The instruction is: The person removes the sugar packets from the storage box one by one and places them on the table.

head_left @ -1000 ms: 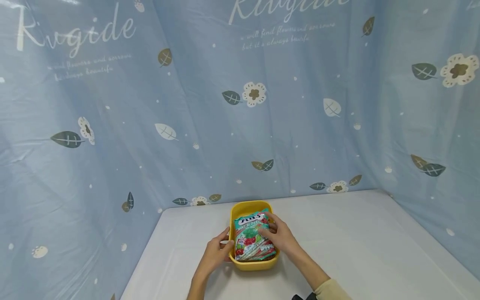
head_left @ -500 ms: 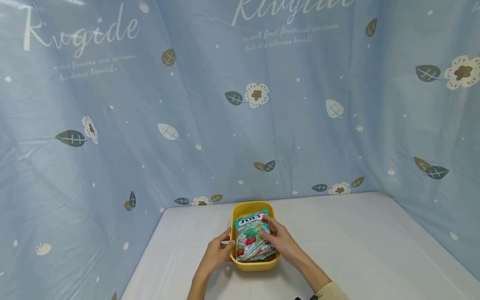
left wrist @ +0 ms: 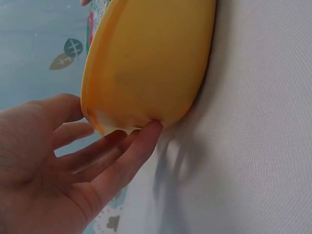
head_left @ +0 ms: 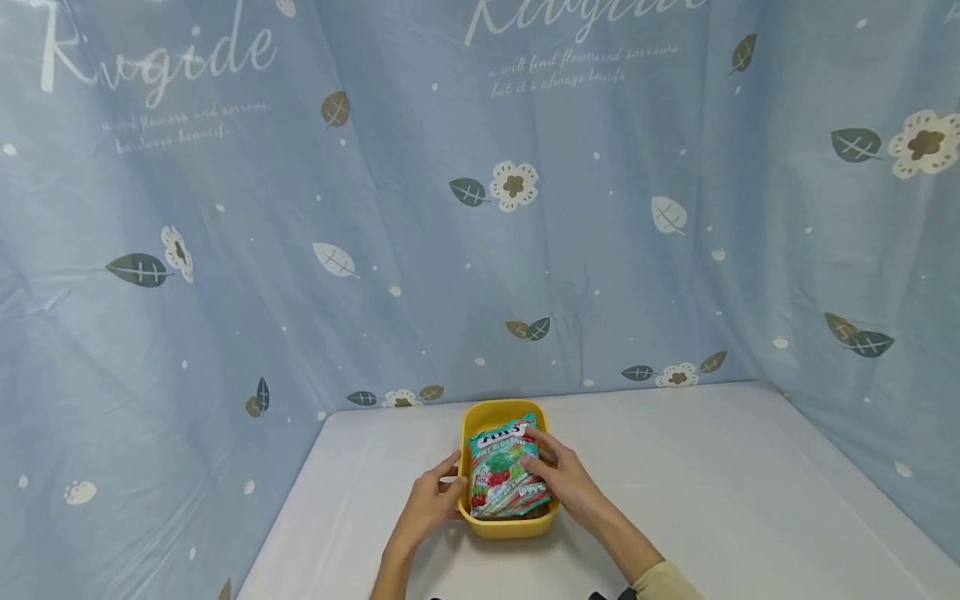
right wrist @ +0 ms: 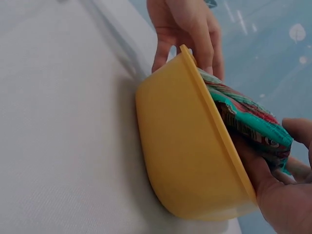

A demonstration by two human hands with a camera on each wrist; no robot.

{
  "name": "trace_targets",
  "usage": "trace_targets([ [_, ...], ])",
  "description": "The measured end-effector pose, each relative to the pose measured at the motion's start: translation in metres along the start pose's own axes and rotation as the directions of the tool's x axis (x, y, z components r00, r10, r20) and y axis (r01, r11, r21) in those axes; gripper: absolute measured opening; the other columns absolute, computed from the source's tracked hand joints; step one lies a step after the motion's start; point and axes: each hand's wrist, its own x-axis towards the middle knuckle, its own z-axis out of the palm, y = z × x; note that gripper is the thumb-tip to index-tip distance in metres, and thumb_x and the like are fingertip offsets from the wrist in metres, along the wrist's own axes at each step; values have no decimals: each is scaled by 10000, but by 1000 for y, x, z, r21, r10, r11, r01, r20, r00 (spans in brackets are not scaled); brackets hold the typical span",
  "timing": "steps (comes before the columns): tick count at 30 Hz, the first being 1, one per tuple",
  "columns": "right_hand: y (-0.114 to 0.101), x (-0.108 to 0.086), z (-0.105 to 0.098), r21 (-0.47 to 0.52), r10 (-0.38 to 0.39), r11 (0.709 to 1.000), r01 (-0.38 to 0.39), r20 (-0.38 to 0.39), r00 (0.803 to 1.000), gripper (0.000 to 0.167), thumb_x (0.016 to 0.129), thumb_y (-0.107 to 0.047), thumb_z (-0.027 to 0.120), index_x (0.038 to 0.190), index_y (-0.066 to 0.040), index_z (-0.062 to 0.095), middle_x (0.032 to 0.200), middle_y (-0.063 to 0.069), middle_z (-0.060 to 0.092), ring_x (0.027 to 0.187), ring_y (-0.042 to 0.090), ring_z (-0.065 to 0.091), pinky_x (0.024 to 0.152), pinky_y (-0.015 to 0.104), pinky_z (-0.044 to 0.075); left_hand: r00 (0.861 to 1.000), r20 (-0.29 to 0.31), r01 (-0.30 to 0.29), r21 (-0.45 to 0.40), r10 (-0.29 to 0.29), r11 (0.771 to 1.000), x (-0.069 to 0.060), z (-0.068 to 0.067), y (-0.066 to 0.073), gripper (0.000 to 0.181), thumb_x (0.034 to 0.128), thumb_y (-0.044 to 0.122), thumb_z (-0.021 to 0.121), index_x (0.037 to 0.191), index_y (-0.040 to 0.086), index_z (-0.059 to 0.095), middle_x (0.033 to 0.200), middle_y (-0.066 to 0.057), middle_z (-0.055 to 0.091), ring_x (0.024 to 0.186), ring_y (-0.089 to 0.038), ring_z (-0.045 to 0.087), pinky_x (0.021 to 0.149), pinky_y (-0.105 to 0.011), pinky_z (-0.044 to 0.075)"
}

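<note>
A yellow tub (head_left: 512,528) stands on the white-covered table, holding a green and red candy bag (head_left: 498,471) that lies face up. My left hand (head_left: 427,504) grips the tub's left side; in the left wrist view the fingers (left wrist: 141,141) lie against its outer wall (left wrist: 151,63), the thumb at the rim. From the right, my right hand (head_left: 567,481) pinches the bag, thumb on its front. The right wrist view shows the bag (right wrist: 253,119) rising past the rim, with some fingers of the right hand (right wrist: 285,195) between bag and wall, partly hidden.
The white-covered table (head_left: 712,492) extends to both sides of the tub. A blue curtain (head_left: 405,208) with leaf and flower prints hangs behind the table and along its left and right sides.
Across the head views the bag's lower end has shifted up slightly within the tub, and its surface creases differently. Both hands keep nearly the same places.
</note>
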Motion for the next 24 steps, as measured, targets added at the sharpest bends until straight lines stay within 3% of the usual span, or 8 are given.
trace_targets([
  [16, 3, 5, -2, 104, 16, 995, -13, -32, 999, 595, 921, -324, 679, 1462, -211, 458, 1458, 222, 475, 1157, 285, 611, 911, 410, 606, 1000, -5, 8, 8, -7, 1000, 2, 0, 0, 547, 984, 211, 575, 1482, 49, 418, 1252, -261, 582, 963, -253, 680, 574, -283, 629],
  [24, 5, 5, -3, 160, 9, 987, -7, -10, 1000, 616, 914, -307, 691, 1469, -193, 449, 1456, 225, 474, 1101, 259, 627, 884, 391, 617, 1000, -3, -12, 11, 12, 1000, 1, 0, 0, 550, 989, 195, 567, 1482, 16, 402, 1241, -284, 581, 979, -282, 683, 566, -273, 626],
])
